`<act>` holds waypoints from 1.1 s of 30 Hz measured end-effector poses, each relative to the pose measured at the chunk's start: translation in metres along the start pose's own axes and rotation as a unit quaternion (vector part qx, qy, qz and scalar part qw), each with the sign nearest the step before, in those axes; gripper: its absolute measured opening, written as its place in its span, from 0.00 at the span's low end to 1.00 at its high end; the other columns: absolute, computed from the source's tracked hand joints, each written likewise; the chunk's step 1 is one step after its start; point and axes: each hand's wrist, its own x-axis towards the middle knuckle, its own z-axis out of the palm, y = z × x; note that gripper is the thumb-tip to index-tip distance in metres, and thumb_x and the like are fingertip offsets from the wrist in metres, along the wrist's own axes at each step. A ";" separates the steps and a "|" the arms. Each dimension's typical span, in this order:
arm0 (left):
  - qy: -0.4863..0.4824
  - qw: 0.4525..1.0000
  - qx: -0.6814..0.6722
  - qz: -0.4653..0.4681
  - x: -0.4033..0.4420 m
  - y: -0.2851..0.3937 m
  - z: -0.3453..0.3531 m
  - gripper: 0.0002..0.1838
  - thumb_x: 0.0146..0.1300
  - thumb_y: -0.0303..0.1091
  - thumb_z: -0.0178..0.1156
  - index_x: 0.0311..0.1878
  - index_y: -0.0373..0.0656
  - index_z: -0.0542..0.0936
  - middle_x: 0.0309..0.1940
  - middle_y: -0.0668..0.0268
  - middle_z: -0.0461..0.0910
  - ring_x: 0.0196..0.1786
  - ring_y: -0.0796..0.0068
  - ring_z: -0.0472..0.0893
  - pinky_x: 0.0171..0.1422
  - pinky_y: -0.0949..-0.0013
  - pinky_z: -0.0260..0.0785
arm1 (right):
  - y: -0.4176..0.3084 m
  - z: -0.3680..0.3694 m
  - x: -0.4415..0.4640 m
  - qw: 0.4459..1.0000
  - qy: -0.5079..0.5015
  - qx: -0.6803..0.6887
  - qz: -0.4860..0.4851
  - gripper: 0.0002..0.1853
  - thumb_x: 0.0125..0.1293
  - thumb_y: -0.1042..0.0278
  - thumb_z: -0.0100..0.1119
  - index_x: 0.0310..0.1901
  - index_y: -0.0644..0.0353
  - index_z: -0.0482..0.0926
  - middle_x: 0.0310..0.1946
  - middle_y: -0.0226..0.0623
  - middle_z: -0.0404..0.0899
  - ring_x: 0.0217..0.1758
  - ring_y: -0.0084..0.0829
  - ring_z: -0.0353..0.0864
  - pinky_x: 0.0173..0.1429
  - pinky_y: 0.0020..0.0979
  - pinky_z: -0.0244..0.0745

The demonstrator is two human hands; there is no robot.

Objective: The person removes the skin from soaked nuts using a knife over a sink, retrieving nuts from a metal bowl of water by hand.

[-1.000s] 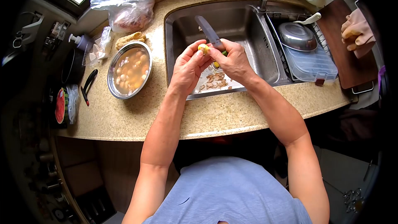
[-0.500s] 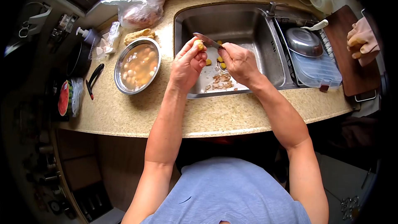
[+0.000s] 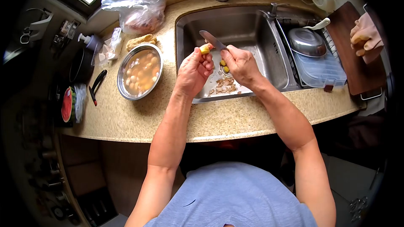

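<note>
Between the fingertips of my left hand (image 3: 195,69) is a small yellow piece of food (image 3: 205,49), too small to name its kind. My right hand (image 3: 240,65) grips a knife (image 3: 213,40) by its handle, the blade slanting up and left just above the yellow piece. Both hands are over the steel sink (image 3: 261,25). Below them lie brown peelings (image 3: 225,85) and a few yellow bits (image 3: 225,69) near the drain. Left of the sink stands a metal bowl (image 3: 120,77) of cloudy water with several pale round pieces (image 3: 134,78) in it.
Behind the bowl are a knobbly tan piece (image 3: 141,41) and a plastic bag (image 3: 141,12). A black-handled peeler or knife (image 3: 97,85) lies at left. Right of the sink, a rack holds a metal lid (image 3: 308,42) and plastic box (image 3: 320,67), beside a brown board (image 3: 351,50) and gloves (image 3: 367,38).
The knife blade has lifted slightly and now points more steeply upward. My left hand has shifted a little right and down with the yellow piece, turning it.
</note>
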 end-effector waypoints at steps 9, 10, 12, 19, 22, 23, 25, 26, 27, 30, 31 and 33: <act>-0.012 0.999 0.046 0.000 0.002 -0.006 0.005 0.17 0.79 0.40 0.52 0.60 0.40 0.77 0.40 0.66 0.81 0.40 0.79 0.79 0.42 0.76 0.71 | -0.008 -0.003 -0.001 0.991 0.037 0.124 -0.043 0.12 0.72 0.61 0.58 0.43 0.64 0.81 0.31 0.46 0.85 0.35 0.35 0.87 0.40 0.35 0.78; 0.022 0.997 0.074 0.014 0.001 -0.007 0.010 0.16 0.78 0.39 0.53 0.60 0.40 0.77 0.43 0.65 0.83 0.44 0.78 0.81 0.45 0.75 0.73 | -0.010 -0.006 0.000 0.990 0.020 0.136 0.010 0.13 0.73 0.61 0.58 0.44 0.64 0.81 0.31 0.46 0.85 0.35 0.34 0.87 0.40 0.36 0.78; 0.051 0.993 0.105 0.031 0.001 -0.008 0.009 0.14 0.77 0.37 0.56 0.61 0.43 0.76 0.51 0.62 0.84 0.55 0.73 0.82 0.57 0.70 0.75 | -0.012 -0.008 0.003 0.987 0.003 0.138 0.086 0.14 0.74 0.60 0.55 0.41 0.64 0.79 0.30 0.47 0.84 0.33 0.39 0.86 0.38 0.39 0.76; -0.034 0.998 -0.017 0.058 0.006 -0.014 -0.003 0.17 0.78 0.34 0.52 0.65 0.41 0.73 0.60 0.58 0.79 0.63 0.65 0.78 0.70 0.58 0.72 | -0.004 0.008 -0.004 0.999 0.000 0.015 -0.043 0.13 0.75 0.62 0.51 0.34 0.62 0.75 0.28 0.49 0.81 0.33 0.53 0.82 0.37 0.47 0.74; -0.038 0.997 -0.046 0.038 0.006 -0.016 -0.005 0.20 0.78 0.35 0.51 0.68 0.39 0.71 0.62 0.56 0.77 0.65 0.61 0.76 0.74 0.55 0.68 | -0.002 0.011 -0.004 1.000 0.006 0.016 -0.016 0.14 0.75 0.61 0.51 0.35 0.62 0.76 0.27 0.50 0.81 0.34 0.54 0.82 0.38 0.48 0.74; -0.038 0.997 -0.045 0.039 0.006 -0.016 -0.005 0.20 0.78 0.35 0.51 0.68 0.39 0.71 0.62 0.56 0.77 0.65 0.61 0.76 0.74 0.55 0.68 | -0.001 0.012 -0.004 1.000 0.008 0.016 0.010 0.14 0.75 0.61 0.52 0.35 0.62 0.76 0.27 0.50 0.81 0.33 0.54 0.82 0.38 0.49 0.74; 0.001 0.996 -0.083 0.042 0.006 -0.017 -0.001 0.19 0.78 0.35 0.51 0.67 0.39 0.71 0.63 0.56 0.77 0.68 0.60 0.74 0.75 0.54 0.67 | -0.001 0.011 -0.005 0.999 0.005 0.032 0.001 0.14 0.75 0.60 0.52 0.35 0.62 0.77 0.26 0.51 0.81 0.33 0.54 0.82 0.38 0.49 0.74; 0.001 0.996 -0.082 0.043 0.006 -0.016 -0.001 0.19 0.78 0.35 0.51 0.67 0.39 0.71 0.63 0.56 0.77 0.68 0.60 0.74 0.75 0.54 0.67 | -0.001 0.011 -0.005 0.999 0.002 0.048 -0.007 0.14 0.74 0.60 0.52 0.36 0.62 0.77 0.26 0.51 0.81 0.33 0.54 0.82 0.38 0.49 0.74; -0.003 0.996 -0.084 0.035 0.006 -0.015 -0.002 0.19 0.78 0.35 0.51 0.67 0.40 0.72 0.63 0.56 0.77 0.69 0.60 0.73 0.76 0.53 0.66 | -0.001 0.012 -0.004 0.999 0.001 0.048 -0.008 0.14 0.74 0.60 0.52 0.36 0.62 0.77 0.26 0.51 0.81 0.33 0.54 0.82 0.38 0.49 0.74; -0.001 0.996 -0.083 0.022 0.005 -0.015 -0.004 0.19 0.78 0.35 0.51 0.67 0.41 0.72 0.62 0.56 0.78 0.68 0.59 0.74 0.75 0.53 0.67 | 0.000 0.014 -0.004 0.999 0.004 0.040 0.005 0.13 0.74 0.61 0.52 0.36 0.62 0.78 0.27 0.50 0.81 0.33 0.54 0.82 0.37 0.48 0.74; 0.003 0.997 -0.080 0.019 0.005 -0.014 -0.003 0.18 0.78 0.34 0.51 0.67 0.42 0.73 0.61 0.57 0.79 0.67 0.60 0.76 0.74 0.53 0.69 | 0.002 0.011 -0.003 0.999 -0.004 0.033 0.023 0.13 0.74 0.61 0.53 0.36 0.62 0.78 0.27 0.50 0.81 0.34 0.54 0.82 0.37 0.48 0.75; 0.015 0.999 -0.042 0.025 0.004 -0.012 -0.002 0.18 0.77 0.33 0.52 0.67 0.42 0.73 0.59 0.59 0.80 0.64 0.62 0.78 0.71 0.56 0.72 | 0.003 0.006 -0.001 0.999 -0.013 0.025 0.041 0.13 0.74 0.61 0.53 0.36 0.62 0.78 0.27 0.49 0.81 0.34 0.53 0.83 0.37 0.48 0.75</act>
